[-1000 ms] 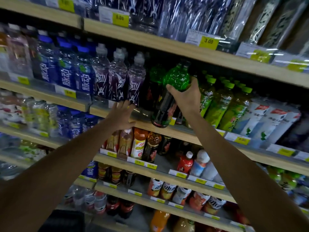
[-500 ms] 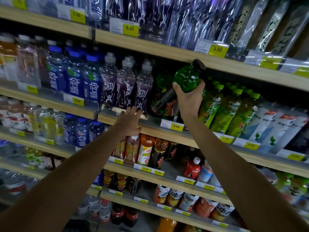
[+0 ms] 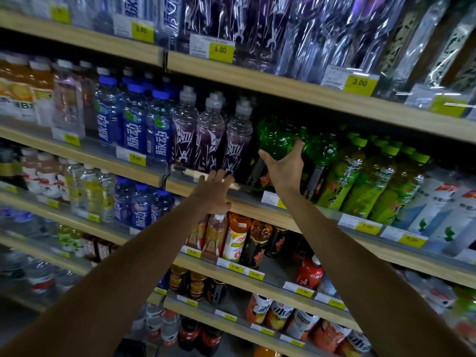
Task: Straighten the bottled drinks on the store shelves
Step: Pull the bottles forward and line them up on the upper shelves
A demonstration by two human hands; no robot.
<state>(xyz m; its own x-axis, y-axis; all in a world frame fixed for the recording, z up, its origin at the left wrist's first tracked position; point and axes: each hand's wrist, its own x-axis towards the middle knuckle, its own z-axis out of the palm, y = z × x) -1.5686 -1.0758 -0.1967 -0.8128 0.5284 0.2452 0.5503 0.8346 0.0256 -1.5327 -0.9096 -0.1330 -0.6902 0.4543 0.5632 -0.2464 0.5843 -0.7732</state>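
My right hand [image 3: 284, 167] grips a green bottle with a dark label [image 3: 274, 140] by its bulbous upper part, on the second shelf from the top. The bottle stands in the row between three purple-labelled bottles [image 3: 210, 140] and another green bottle [image 3: 322, 153]. My left hand [image 3: 216, 191] rests with spread fingers on the front edge of that wooden shelf [image 3: 257, 207], just below the purple bottles. It holds nothing.
Blue-labelled bottles [image 3: 135, 130] stand left of the purple ones. Green tea bottles [image 3: 360, 176] and white cartons [image 3: 438, 202] fill the right. The top shelf [image 3: 283, 86] hangs low over the bottle tops. Lower shelves hold orange and red drinks [image 3: 237, 240].
My right hand has pushed the tilted green bottle back into the shelf row and set it more upright. My left hand stays on the shelf edge. The view has moved closer.
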